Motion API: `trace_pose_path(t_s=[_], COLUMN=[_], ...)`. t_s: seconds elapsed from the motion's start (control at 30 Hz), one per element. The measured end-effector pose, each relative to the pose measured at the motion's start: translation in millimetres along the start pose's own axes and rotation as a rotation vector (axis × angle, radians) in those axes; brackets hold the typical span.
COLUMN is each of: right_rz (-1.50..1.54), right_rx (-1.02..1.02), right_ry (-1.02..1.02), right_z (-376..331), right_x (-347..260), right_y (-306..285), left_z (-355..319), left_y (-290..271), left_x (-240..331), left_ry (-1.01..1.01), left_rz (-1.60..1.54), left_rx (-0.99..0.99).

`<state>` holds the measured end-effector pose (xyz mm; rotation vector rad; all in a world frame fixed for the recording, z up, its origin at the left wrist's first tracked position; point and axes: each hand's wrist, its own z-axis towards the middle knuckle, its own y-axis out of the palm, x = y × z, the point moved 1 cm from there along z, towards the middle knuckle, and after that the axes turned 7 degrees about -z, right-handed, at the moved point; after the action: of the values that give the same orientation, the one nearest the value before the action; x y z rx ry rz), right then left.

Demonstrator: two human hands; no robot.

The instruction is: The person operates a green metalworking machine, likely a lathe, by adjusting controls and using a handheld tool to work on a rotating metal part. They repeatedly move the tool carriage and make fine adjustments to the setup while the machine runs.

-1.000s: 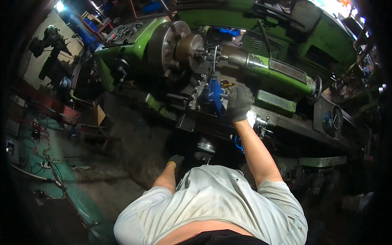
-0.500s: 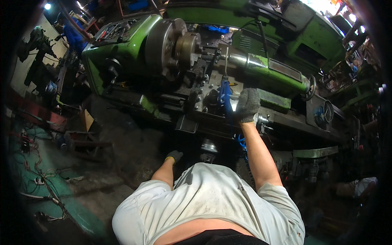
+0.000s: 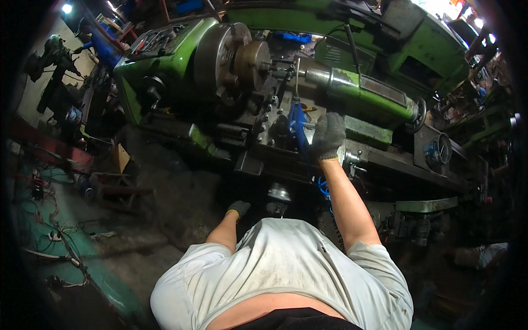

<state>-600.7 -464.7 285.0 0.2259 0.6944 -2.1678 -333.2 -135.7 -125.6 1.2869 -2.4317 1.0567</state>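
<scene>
Dim workshop, grimy dark floor point(image 3: 165, 203), green-painted strip with tangled cables along its left edge. We stand at a large green lathe point(image 3: 165, 66), its paint chipped and oily.

Materials and shapes: the lathe's chuck point(image 3: 220, 58) is a heavy round steel disc, dull grey, with a brownish round part point(image 3: 253, 60) clamped in its centre. To the right lies the green, cylinder-shaped tailstock point(image 3: 363, 96) with a bare metal nose. Between them sits the dark, greasy tool carriage point(image 3: 264, 121), blocky, studded with bolts.

Right hand point(image 3: 328, 135): in a grey knitted glove, resting on top of the carriage, fingers curled downward just beside a blue handled tool point(image 3: 297, 124) that stands upright there. We cannot tell whether the fingers actually close on the blue handle or only lie against it.

Left hand point(image 3: 239, 208): also in a dark knitted glove with a yellowish cuff, low in front of the lathe bed, near a round metal knob point(image 3: 279, 195). Fingers look bent, but what they hold, if anything, is hidden in shadow.

Labels: a pale rectangular plate point(image 3: 379, 88) sits on the tailstock's top; a round gauge-like dial point(image 3: 440, 149) hangs at the right end.
</scene>
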Motion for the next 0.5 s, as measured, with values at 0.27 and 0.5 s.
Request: trace_pose_path(t_s=[0.27,0.5], right_rz=[0.015,-0.043], right_rx=[0.012,-0.116], right_ry=[-0.08,-0.144], right_z=[-2.8,-7.7], right_x=[0.9,9.6], right_y=[7.1,5.0], left_z=[-9.9,11.8], left_y=[36.5,-5.7], left_x=[-45.7,-68.2], left_ry=[-0.101,0.05], left_rz=[-0.394,0.05], left_rx=[0.115,0.351])
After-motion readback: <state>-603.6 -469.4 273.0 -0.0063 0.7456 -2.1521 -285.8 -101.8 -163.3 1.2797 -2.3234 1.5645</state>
